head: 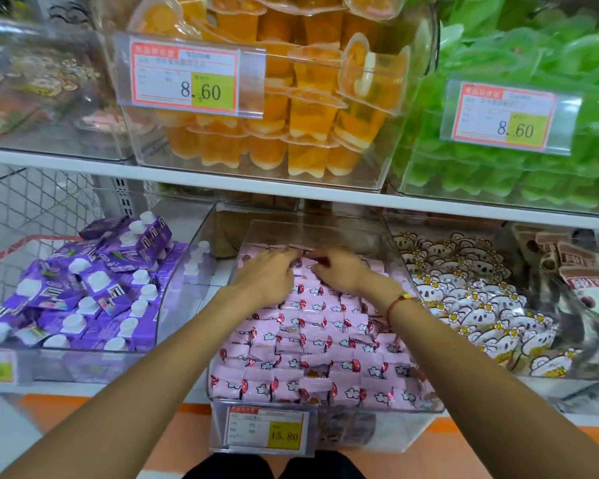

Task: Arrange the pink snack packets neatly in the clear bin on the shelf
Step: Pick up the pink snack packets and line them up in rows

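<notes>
White shelf up top, then the clear bin below it, packed with rows of pink snack packets. Both hands are way at the back of the bin: left hand lies palm down, fingers curled onto the packets, right hand looks like its grip pinches one, hard to tell for sure.

Fingertips of left hand and right hand buried among pink snack packets, grip impossible to judge. Small print on price tag too blurred to read. Green packs smeared, cut off at right edge. Top-left bin contents hazy.
</notes>
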